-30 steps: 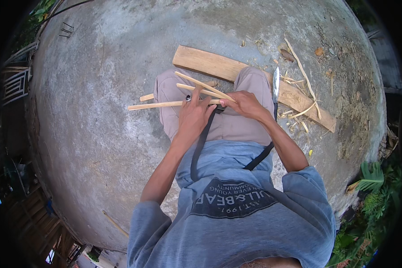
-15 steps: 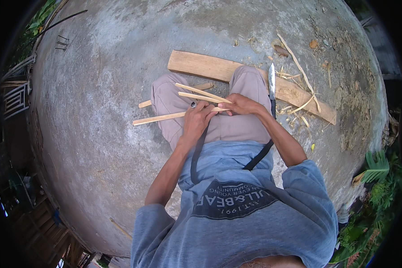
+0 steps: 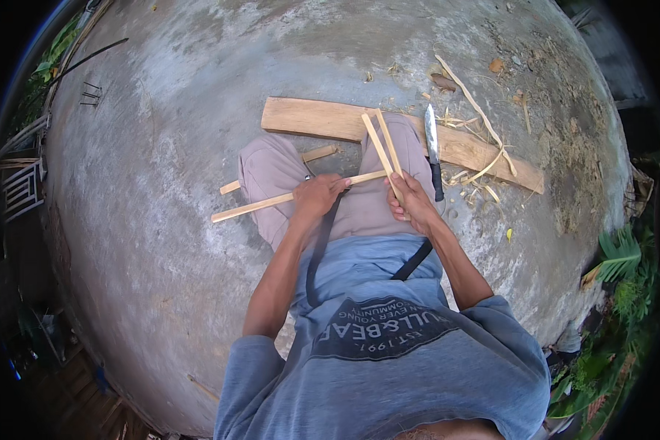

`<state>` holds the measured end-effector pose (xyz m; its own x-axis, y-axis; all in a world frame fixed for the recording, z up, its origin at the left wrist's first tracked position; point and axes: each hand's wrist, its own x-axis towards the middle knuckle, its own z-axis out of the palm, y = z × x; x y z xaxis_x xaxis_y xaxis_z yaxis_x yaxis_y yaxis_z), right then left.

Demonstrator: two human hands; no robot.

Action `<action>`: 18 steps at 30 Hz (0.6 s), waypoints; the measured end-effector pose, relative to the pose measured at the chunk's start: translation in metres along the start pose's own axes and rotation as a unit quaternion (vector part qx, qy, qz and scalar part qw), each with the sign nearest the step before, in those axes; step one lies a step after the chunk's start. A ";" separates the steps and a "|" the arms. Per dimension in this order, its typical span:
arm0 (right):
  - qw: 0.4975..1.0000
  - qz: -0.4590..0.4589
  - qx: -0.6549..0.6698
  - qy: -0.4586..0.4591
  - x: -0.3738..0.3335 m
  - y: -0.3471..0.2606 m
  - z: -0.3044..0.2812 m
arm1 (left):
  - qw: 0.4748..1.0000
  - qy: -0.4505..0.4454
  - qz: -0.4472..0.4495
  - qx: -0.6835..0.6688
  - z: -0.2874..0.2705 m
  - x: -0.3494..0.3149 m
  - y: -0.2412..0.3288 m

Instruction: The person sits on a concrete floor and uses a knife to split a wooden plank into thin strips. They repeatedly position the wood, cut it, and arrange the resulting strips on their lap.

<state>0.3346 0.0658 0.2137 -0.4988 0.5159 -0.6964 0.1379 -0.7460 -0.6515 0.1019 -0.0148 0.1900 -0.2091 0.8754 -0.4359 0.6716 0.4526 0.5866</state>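
My left hand [image 3: 319, 196] is closed around the middle of a long, thin wooden stick [image 3: 251, 209], which lies slantwise across my thighs with its left end past my knee. My right hand [image 3: 416, 202] grips the lower ends of two shorter wooden sticks [image 3: 376, 145], which stand up side by side in a narrow V away from me. The long stick's right end meets these two just by my right fingers; whether it touches them I cannot tell. Beside my right knee lies a knife [image 3: 432, 136] with a bright blade and black handle, its tip pointing away.
A thick wooden plank [image 3: 312, 117] lies on the concrete floor [image 3: 161, 147] beyond my knees. Another stick [image 3: 319, 153] shows on both sides of my left knee. Pale shavings [image 3: 458, 177] and a long curled strip [image 3: 477, 106] are scattered at the right.
My right hand has moved right, away from the left, and its two sticks have swung from pointing left to pointing away from me. The long stick stays in my left hand.
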 end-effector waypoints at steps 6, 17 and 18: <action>0.996 -0.045 -0.081 0.018 -0.023 0.026 -0.004 | 0.993 -0.103 -0.003 -0.066 -0.014 0.036 -0.012; 0.975 -0.184 -0.123 0.017 0.021 0.035 0.016 | 0.944 -0.002 -0.001 -0.330 -0.035 0.036 0.002; 0.976 -0.179 -0.126 0.010 0.021 0.034 0.016 | 0.944 0.026 -0.005 -0.329 -0.032 0.035 0.001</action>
<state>0.3145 0.0447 0.1816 -0.5375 0.7342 -0.4147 0.1650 -0.3907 -0.9056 0.0728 0.0215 0.1972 -0.2602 0.8696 -0.4196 0.0856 0.4536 0.8871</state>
